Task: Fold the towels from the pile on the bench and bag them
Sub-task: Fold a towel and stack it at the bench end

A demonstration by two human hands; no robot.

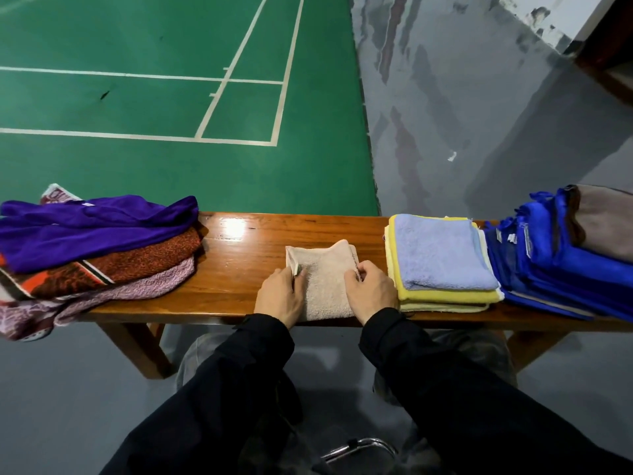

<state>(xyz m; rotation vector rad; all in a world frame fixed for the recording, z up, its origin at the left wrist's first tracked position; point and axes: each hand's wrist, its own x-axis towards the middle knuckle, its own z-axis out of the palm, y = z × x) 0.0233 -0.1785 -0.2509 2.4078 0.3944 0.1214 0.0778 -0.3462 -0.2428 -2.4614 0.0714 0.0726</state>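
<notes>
Mid-bench (239, 241), the left hand (279, 296) and right hand (370, 291) pinched a half-folded beige towel (325, 286). Right of it sat folded stacks (442, 265); left, the unfolded pile (96, 248) remained. No bag showed.

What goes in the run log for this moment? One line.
step: folding | left hand: pinches beige towel | right hand: pinches same towel | on: bench | folded stack: right | bag: not visible
</notes>
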